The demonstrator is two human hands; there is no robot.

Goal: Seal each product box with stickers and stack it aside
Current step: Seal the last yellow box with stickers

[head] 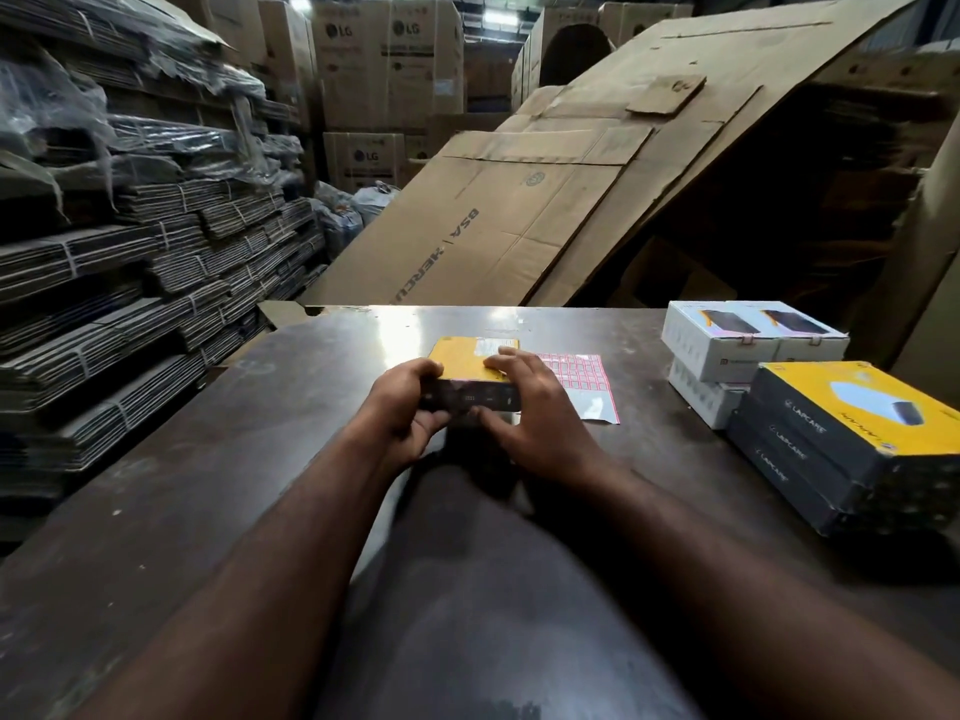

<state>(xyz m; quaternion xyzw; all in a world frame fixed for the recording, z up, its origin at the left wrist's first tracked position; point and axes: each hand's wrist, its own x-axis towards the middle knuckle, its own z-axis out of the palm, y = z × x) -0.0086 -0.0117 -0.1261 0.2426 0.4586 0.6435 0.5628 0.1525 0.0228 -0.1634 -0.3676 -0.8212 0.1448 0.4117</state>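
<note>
Squarely at the middle of the dark table (pixel 208 459), holding a product box (pixel 462 362) between both hands, yellow top upward, dark narrow side toward the camera. Clasping its left end with the left hand (pixel 402 402), fingers curled over the top edge, thumb low on the near side. Grasping its right end with the right hand (pixel 530 407), fingers laid bent across the yellow top, thumb pressed against the dark side. Cannot tell resting on the tabletop from raised just clear of it, given the deep shadow beneath. Just right of the box, partly hidden behind the right hand: a sticker sheet (pixel 584 371) lying flat, pink-bordered labels in rows on the far part, bare grey backing at the near corner. Farther right, near the table's edge and well apart from the held box: a stack of three matching yellow-and-dark boxes (pixel 841 449), printed LAPCARE along the sides, and, right against its far side, white boxes (pixel 748 337) piled two high. Beyond the table: big flattened cardboard sheets (pixel 519 226) leaning at a slant. To the left: tied bundles of folded cardboard (pixel 130 283) heaped high, some under plastic wrap. Far back: tall cartons marked LG (pixel 389 59).
</note>
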